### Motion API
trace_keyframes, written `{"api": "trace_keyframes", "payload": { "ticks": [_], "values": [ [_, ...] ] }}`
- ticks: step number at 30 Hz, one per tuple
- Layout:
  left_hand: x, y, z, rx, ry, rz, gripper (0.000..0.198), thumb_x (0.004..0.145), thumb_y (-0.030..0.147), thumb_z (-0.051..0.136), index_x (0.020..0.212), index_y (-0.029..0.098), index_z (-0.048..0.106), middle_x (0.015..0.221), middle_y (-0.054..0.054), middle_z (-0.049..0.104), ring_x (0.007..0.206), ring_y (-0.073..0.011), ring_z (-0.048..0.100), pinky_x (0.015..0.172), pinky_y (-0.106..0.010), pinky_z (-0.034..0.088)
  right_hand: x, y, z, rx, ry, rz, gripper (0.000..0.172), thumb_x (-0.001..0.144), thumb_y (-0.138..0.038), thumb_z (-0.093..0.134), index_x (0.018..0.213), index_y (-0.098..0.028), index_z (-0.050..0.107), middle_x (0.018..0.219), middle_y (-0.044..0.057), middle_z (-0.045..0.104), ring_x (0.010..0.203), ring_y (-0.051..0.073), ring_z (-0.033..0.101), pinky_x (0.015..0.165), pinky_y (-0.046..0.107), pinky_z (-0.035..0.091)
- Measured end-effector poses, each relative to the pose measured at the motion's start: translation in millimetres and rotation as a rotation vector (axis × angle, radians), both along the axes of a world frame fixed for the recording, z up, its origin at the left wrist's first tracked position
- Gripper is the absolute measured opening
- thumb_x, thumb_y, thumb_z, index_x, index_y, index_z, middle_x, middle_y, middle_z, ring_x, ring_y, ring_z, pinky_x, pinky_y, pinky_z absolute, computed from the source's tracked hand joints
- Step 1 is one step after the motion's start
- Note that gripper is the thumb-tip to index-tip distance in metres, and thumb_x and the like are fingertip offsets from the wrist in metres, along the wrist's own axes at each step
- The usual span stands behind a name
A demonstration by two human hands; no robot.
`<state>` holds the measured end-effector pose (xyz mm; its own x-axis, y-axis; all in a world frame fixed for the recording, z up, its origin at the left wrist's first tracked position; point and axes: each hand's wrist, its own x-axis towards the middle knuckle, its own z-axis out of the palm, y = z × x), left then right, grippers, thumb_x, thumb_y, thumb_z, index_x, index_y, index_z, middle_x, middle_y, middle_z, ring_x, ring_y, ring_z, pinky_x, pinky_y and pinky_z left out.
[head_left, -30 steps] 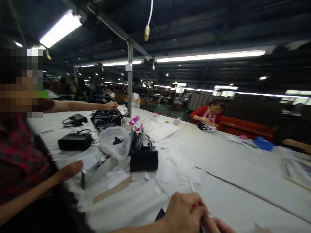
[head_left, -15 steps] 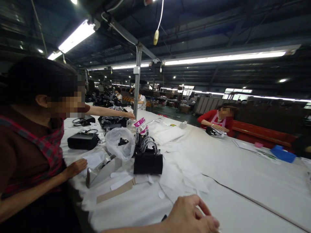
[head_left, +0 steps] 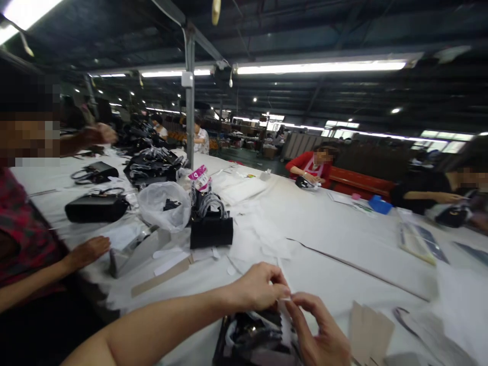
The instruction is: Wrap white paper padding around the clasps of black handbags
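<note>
Both my hands are together at the bottom of the view, low over the table. My left hand [head_left: 263, 287] pinches the upper end of a narrow white strip [head_left: 285, 328] with a jagged edge. The thumb and fingers of my right hand [head_left: 320, 328] close on the same strip from the other side. Beneath them sits a black handbag [head_left: 244, 338] with glossy, plastic-wrapped parts. My forearm and fingers hide some of it, and the frame cuts off its lower part.
Across the white-covered table [head_left: 263, 277] stand a black handbag [head_left: 211, 231] with wrapped handles and a clear plastic bag [head_left: 163, 206]. Tan card pieces [head_left: 369, 330] lie to the right. A co-worker's hand [head_left: 89, 254] rests at left; other people work along the far edge.
The view has swung right and down. My right hand and the black handbag below have come into view, and both hands now meet at the white strip. The left co-worker's outstretched arm has drawn back.
</note>
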<state>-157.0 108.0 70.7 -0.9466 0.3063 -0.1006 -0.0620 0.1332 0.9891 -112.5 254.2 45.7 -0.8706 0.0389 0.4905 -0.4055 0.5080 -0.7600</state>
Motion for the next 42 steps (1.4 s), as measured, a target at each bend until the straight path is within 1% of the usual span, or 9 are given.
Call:
{"api": "trace_keyframes", "payload": {
  "ticks": [5, 11, 16, 20, 22, 24, 31, 37, 42],
  "values": [
    [0, -3, 0.3, -0.095, 0.254, 0.044, 0.005, 0.073, 0.014, 0.059, 0.068, 0.015, 0.058, 0.06, 0.003, 0.053, 0.058, -0.0117, 0.048, 0.055, -0.023, 0.032, -7, 9, -17.4, 0.179, 0.192, 0.132, 0.013, 0.092, -0.034, 0.051, 0.085, -0.024, 0.057, 0.083, 0.002, 0.064, 0.075, 0.017, 0.059, 0.069, 0.026, 0.048],
    [-13, 0, 2.8, -0.136, 0.415, 0.168, 0.01, 0.081, 0.016, 0.051, 0.071, 0.017, 0.053, 0.062, 0.003, 0.052, 0.063, -0.0132, 0.049, 0.06, -0.024, 0.032, -14, 21, -22.1, 0.389, 0.467, 0.273, 0.01, 0.092, -0.015, 0.05, 0.092, -0.023, 0.056, 0.083, -0.001, 0.066, 0.074, 0.014, 0.062, 0.091, 0.035, 0.039],
    [-21, -4, 13.4, -0.138, 0.437, 0.059, 0.01, 0.083, 0.018, 0.051, 0.074, 0.017, 0.054, 0.059, 0.004, 0.051, 0.058, -0.0123, 0.048, 0.056, -0.022, 0.032, -14, 23, -13.4, 0.507, 0.405, 0.26, 0.013, 0.095, -0.02, 0.045, 0.098, -0.024, 0.057, 0.094, 0.004, 0.066, 0.088, 0.018, 0.063, 0.095, 0.043, 0.036],
    [-22, -9, 28.1, -0.156, 0.426, -0.029, 0.008, 0.082, 0.018, 0.052, 0.075, 0.017, 0.054, 0.059, 0.005, 0.051, 0.057, -0.0121, 0.047, 0.052, -0.021, 0.031, -25, 18, -8.7, 0.754, 0.363, 0.277, 0.042, 0.091, -0.035, 0.057, 0.13, -0.025, 0.047, 0.115, 0.012, 0.063, 0.105, 0.027, 0.06, 0.096, 0.054, 0.038],
    [-23, -10, 32.8, -0.165, 0.421, -0.039, 0.008, 0.082, 0.017, 0.053, 0.073, 0.017, 0.055, 0.059, 0.005, 0.05, 0.057, -0.0119, 0.046, 0.053, -0.021, 0.031, -30, 13, -8.9, 0.837, 0.315, 0.287, 0.056, 0.087, -0.037, 0.063, 0.135, -0.022, 0.041, 0.106, 0.012, 0.067, 0.098, 0.027, 0.063, 0.096, 0.059, 0.038],
    [-27, -11, 32.5, -0.166, 0.405, -0.022, 0.009, 0.081, 0.016, 0.054, 0.073, 0.017, 0.055, 0.059, 0.005, 0.05, 0.058, -0.0114, 0.046, 0.055, -0.021, 0.032, -33, 8, -10.6, 0.857, 0.279, 0.278, 0.056, 0.086, -0.035, 0.066, 0.133, -0.02, 0.043, 0.096, 0.009, 0.069, 0.09, 0.026, 0.066, 0.097, 0.061, 0.037],
    [-41, 1, -4.0, -0.134, 0.126, 0.103, 0.01, 0.083, 0.01, 0.051, 0.074, 0.014, 0.054, 0.053, 0.007, 0.043, 0.048, -0.0094, 0.041, 0.051, -0.021, 0.033, -9, 5, -26.9, 0.792, 0.372, 0.25, 0.036, 0.089, -0.02, 0.057, 0.124, -0.021, 0.051, 0.097, 0.009, 0.066, 0.095, 0.025, 0.064, 0.099, 0.054, 0.039],
    [-38, 12, -27.6, -0.142, -0.11, 0.002, 0.017, 0.087, 0.013, 0.058, 0.071, 0.014, 0.053, 0.056, 0.007, 0.046, 0.047, -0.0085, 0.043, 0.051, -0.021, 0.037, 9, 8, -41.1, 0.69, 0.473, 0.213, 0.036, 0.091, -0.013, 0.046, 0.126, -0.019, 0.05, 0.094, 0.009, 0.066, 0.092, 0.023, 0.064, 0.097, 0.05, 0.041],
    [-33, 11, -52.3, -0.179, -0.314, -0.117, 0.029, 0.089, 0.02, 0.062, 0.063, 0.013, 0.051, 0.052, 0.008, 0.043, 0.041, -0.0057, 0.035, 0.042, -0.018, 0.03, 6, 15, -54.6, 0.615, 0.451, 0.236, 0.04, 0.091, -0.014, 0.045, 0.13, -0.022, 0.048, 0.09, 0.006, 0.068, 0.083, 0.02, 0.066, 0.094, 0.045, 0.045]
  ]
}}
